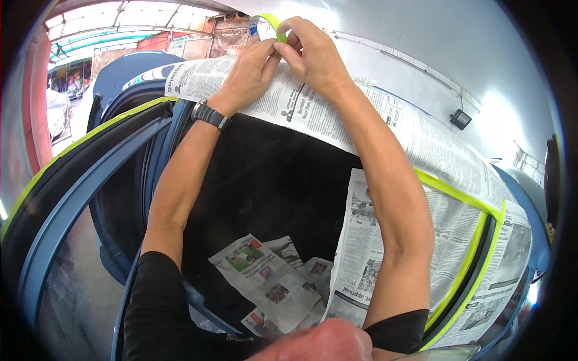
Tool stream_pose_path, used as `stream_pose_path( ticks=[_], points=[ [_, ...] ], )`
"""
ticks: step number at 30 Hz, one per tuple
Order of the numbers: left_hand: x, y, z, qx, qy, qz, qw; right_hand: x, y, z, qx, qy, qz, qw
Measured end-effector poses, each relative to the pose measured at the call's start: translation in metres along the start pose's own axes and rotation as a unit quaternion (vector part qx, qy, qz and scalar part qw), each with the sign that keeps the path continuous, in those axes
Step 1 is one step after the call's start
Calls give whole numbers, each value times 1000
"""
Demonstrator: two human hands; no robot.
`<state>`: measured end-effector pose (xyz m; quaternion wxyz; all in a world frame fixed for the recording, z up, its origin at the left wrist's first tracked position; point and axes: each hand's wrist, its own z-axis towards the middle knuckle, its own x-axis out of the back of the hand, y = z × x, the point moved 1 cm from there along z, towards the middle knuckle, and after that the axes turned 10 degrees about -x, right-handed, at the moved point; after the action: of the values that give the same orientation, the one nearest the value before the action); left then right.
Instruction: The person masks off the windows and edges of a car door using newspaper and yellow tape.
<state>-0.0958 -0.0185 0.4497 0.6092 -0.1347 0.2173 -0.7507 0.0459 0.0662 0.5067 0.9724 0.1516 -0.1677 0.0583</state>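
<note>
In the head view, a workshop with a pale wall (415, 36) and a dark floodlight (460, 118) surrounds a blue car whose open door (45, 253) stands at the left, a yellow-green tape strip (72, 146) running along its upper edge. Newspaper sheets (328, 123) cover the roof above the dark door opening (259, 174). Over the far part of that paper, the roll of yellow-green masking tape (280, 27) stands on edge between the hands. The right hand (316, 54) pinches its near right side between thumb and fingers. The left hand (250, 69), below a black wristwatch (212, 115), has its fingertips gathered at the roll's lower left; whether they grip it or only touch it, I cannot tell. Loose newspaper pages (265, 274) lie inside the opening, and a taped newspaper panel (454, 219), bordered with yellow-green strips, covers the area right of it, partly behind the right forearm (391, 174).
</note>
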Motion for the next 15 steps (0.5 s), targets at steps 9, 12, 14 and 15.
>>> stream_pose_path(
  ticks=[9,12,14,15],
  points=[
    [2,-3,-6,1,-47,7,999,1,3,1,-54,-31,71,996],
    [1,-1,-3,-16,-39,-2,999,4,0,1,-78,-36,76,993],
    [1,-2,-2,-21,-40,-6,999,2,5,4,-30,-18,43,998],
    [1,-3,-3,-23,-37,-9,999,1,5,3,-45,-20,48,998]
  ],
)
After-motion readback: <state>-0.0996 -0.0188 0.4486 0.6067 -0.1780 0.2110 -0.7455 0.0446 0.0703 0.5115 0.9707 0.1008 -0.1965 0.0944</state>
